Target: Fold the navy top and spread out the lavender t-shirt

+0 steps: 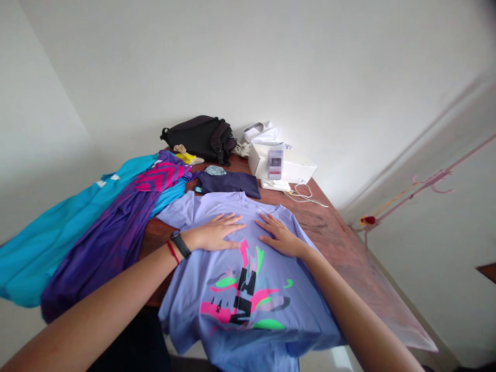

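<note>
1. White plaster walls (248, 67) are rising behind a long reddish-brown wooden worktop (333, 232), and a thin pink cord (430, 181) is running across the wall on the right.
2. A lavender short-sleeved T-shirt (242, 274) with a pink, green and black print is lying face up on the near part of the worktop, its lower part hanging past the near edge.
3. The person's left hand (215, 232) is pressing flat on the chest of the shirt, open, with the fingers spread and holding nothing. A black wristband (180, 244) and a red string bracelet (172, 251) are circling that wrist.
4. The right hand (279, 235) is resting open and palm down just beside the left, also holding nothing, so the hands are standing narrowly apart.
5. A turquoise garment (50, 253) and a purple-and-pink garment (112, 232) are lying overlapped to the left of the shirt, touching its sleeve.
6. A folded navy shirt (228, 183) is sitting just beyond the collar.
7. Farther back, a black backpack (201, 137) and a white box (282, 165) are standing side by side, with a white cable (306, 195) curling in front of the box.
</note>
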### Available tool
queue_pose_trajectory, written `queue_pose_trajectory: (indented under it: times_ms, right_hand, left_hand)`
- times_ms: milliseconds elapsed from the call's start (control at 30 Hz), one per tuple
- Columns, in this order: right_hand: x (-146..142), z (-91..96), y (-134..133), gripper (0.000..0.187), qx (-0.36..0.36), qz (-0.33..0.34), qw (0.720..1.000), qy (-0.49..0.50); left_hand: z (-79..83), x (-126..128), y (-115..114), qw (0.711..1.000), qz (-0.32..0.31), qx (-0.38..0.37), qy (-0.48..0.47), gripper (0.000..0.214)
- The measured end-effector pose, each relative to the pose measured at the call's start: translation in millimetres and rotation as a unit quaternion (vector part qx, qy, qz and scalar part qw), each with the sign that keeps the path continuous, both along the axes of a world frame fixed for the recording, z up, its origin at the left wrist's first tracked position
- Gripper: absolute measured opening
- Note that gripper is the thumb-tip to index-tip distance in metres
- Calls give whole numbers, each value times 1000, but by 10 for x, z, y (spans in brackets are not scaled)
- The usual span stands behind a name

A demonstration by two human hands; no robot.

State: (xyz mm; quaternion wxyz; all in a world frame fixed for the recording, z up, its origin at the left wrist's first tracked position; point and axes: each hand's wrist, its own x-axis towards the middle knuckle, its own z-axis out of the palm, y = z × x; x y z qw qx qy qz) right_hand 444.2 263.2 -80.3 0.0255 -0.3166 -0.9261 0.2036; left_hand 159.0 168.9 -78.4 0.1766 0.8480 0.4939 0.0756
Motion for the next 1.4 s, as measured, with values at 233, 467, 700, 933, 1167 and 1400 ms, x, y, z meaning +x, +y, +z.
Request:
queue_pose_trajectory:
  times_ms: [233,467,700,933,1167,1400]
  right_hand:
    - [6,-10,1,68,-2,3,1000,12]
    - [-5,10,-4,69,-1,0,1000,-2]
    - [3,0,-1,68,-2,2,1000,7]
    - [9,-16,11,68,-2,4,1000,9]
    - [8,-17,15,68,0,2,1000,7]
    - [8,-13,14,69,1,4,1000,3]
  left_hand:
    - [-67,-32,16,999,-11,33,-15,76]
    - [-61,-28,11,999,-9,35,-8,76]
    - [-38,-13,9,1000,-1,14,0,77]
    - [-44,-20,12,1000,-7,18,-13,77]
    - [-55,-28,13,1000,-8,22,-15,76]
    - [-53,-21,13,1000,-5,19,-12,77]
